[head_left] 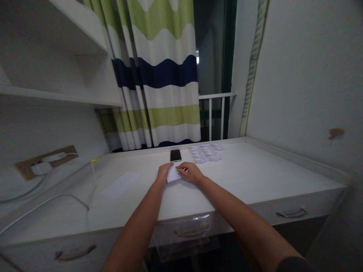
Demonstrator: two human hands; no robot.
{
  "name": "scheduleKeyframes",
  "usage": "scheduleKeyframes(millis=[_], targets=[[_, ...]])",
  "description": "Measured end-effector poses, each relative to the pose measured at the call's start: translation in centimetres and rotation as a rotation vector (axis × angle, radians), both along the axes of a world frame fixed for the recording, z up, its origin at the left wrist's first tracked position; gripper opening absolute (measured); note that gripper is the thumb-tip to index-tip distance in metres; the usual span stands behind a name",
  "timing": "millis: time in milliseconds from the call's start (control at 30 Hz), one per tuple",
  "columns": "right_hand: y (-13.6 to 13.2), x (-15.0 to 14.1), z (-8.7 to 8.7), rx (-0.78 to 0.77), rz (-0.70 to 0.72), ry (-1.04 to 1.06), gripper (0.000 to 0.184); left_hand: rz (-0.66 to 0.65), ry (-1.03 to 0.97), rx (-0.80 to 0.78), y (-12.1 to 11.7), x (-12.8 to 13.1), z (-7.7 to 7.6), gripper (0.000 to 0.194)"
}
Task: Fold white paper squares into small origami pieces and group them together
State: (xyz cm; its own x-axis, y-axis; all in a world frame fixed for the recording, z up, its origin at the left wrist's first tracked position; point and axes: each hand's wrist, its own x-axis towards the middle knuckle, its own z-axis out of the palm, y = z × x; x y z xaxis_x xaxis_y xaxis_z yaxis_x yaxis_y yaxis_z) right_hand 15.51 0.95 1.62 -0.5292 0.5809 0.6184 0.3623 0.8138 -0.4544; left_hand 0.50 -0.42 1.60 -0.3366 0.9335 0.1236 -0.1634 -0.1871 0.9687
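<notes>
A small sheet of white paper (173, 174), which looks folded, is held just above or on the white desk between both hands. My left hand (163, 172) grips its left edge, with the thumb side toward the top. The fingers of my right hand (190, 172) are bent and pinch at the paper's right side. Just beyond the hands lies a dark phone (176, 155). To the right of the phone sit several folded white paper pieces (205, 153), grouped in rows.
Flat white paper (121, 185) lies on the desk (255, 173) at the left. A white cable (65, 195) runs over the left side from a power strip (53, 157) on the wall. A striped curtain (170, 75) hangs behind, and a shelf (62, 96) juts out at upper left.
</notes>
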Motion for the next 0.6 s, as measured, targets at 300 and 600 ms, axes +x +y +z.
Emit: scheduleKeyframes(millis=[300,600], targets=[[2.2,-0.2,-1.2,-0.516,0.196,0.416,0.034,-0.045,0.137,0.032,0.3,0.0,-0.2,0.03],[2.9,-0.1,-1.1,-0.626,0.187,0.579,0.032,-0.161,-0.018,0.034,-0.3,0.5,0.6,0.048]])
